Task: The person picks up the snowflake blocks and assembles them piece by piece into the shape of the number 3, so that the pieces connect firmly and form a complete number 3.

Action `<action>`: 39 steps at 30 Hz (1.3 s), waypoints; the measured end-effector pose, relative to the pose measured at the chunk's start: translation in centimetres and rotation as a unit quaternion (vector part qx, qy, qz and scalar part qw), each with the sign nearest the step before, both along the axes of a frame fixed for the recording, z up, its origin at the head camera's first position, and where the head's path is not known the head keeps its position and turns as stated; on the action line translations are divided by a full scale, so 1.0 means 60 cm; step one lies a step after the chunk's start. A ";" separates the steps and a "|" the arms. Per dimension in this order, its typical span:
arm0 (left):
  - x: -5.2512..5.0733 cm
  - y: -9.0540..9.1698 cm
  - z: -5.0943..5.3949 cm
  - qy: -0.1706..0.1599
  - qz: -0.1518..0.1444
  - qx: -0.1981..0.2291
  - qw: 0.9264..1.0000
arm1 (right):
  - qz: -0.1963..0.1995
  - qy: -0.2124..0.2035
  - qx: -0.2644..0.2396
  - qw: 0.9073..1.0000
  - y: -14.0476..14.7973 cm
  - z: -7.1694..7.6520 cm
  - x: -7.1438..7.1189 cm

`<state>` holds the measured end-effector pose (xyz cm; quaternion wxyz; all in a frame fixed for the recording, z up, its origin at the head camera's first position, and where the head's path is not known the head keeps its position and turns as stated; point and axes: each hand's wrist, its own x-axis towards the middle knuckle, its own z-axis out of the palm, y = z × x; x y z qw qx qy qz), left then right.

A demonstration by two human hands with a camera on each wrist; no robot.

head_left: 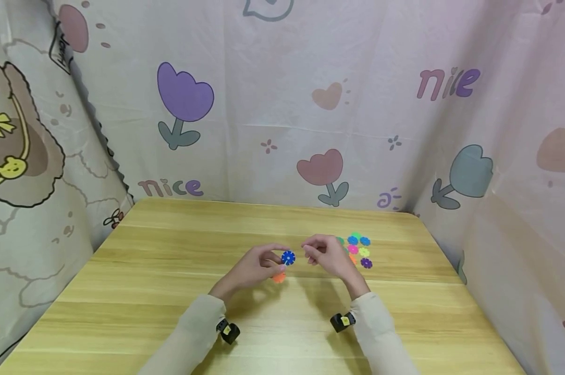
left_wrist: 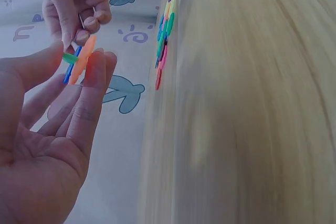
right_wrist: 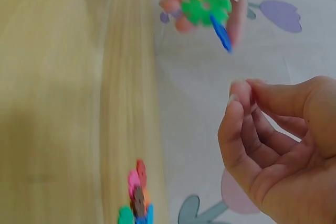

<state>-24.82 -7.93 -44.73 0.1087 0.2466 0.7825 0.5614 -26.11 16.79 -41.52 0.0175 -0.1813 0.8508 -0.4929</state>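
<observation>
My left hand (head_left: 254,268) pinches a small joined cluster of notched plastic discs between thumb and fingers. A blue disc (head_left: 288,258) faces up at the right of the cluster, an orange disc (head_left: 279,278) hangs lower, and a green disc (right_wrist: 206,4) joins the two in the right wrist view. Just to the right, apart from the cluster, is my right hand (head_left: 330,255). Its fingers are curled, thumb tip meeting the fingertips, and nothing shows between them in the right wrist view (right_wrist: 278,140).
Several loose notched discs lie on the wooden table (head_left: 170,312) beyond my right hand, among them a purple disc (head_left: 366,263), a yellow disc (head_left: 364,251) and a pink disc (head_left: 353,249). A printed curtain (head_left: 263,104) hangs behind and along both sides.
</observation>
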 end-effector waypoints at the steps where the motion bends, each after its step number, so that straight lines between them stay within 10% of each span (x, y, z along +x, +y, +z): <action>1: 0.000 -0.002 -0.001 -0.001 0.003 0.000 1.000 | -0.009 0.001 0.004 1.000 0.006 0.001 -0.002; 13: 0.000 -0.007 -0.005 -0.015 0.016 0.015 1.000 | -0.086 0.000 0.138 0.987 0.065 -0.022 -0.024; 26: 0.000 -0.006 -0.002 -0.004 0.066 0.020 0.998 | -0.070 0.023 0.238 0.968 0.084 -0.056 -0.030; 39: 0.002 -0.006 -0.001 0.006 0.065 0.017 0.998 | -0.079 -0.019 0.239 0.968 0.078 -0.065 -0.032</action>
